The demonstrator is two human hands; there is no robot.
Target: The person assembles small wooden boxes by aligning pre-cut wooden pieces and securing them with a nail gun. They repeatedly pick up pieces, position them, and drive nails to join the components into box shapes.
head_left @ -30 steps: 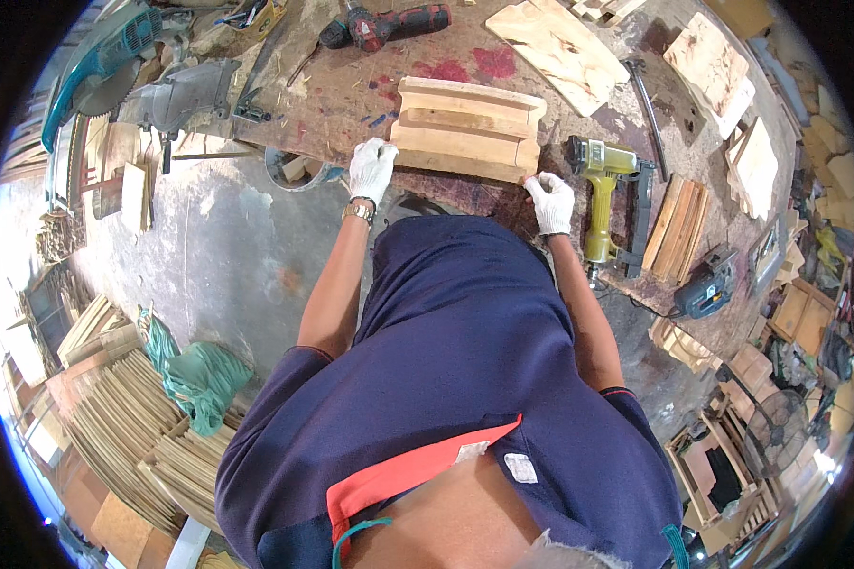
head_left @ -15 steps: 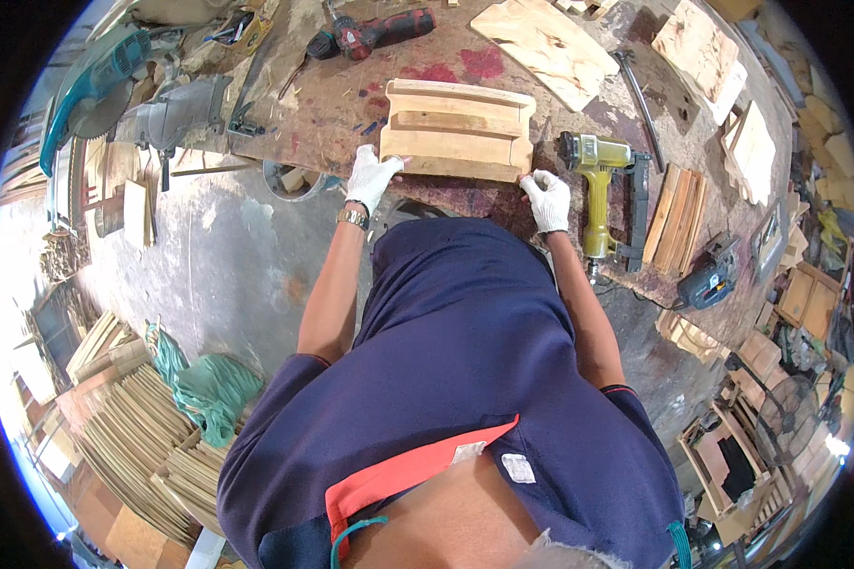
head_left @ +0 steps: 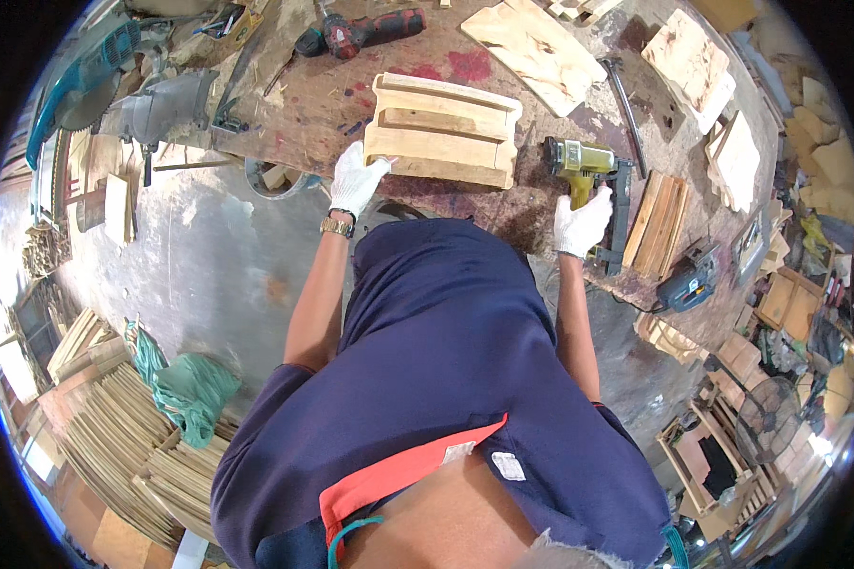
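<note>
A small wooden frame [head_left: 443,126] with raised side strips and slats lies on the worktable in front of me. My left hand [head_left: 356,180], in a white work glove, grips its near left corner between thumb and fingers. To the right of the frame, my gloved right hand [head_left: 584,223] is closed round the handle of an olive-green nail gun [head_left: 579,157]. The gun rests on the table with its black magazine to the right of the hand. Part of its handle is hidden by the glove.
A red-black cordless drill [head_left: 356,34] and wooden panels [head_left: 533,52] lie farther back. Right of the gun are a hammer [head_left: 624,114], stacked wood strips [head_left: 657,226] and a jigsaw-like power tool [head_left: 690,280]. A teal mitre saw [head_left: 83,81] stands far left.
My right hand has let go of the frame's right corner and moved right, onto the nail gun's handle. My left hand keeps its grip on the frame's left corner.
</note>
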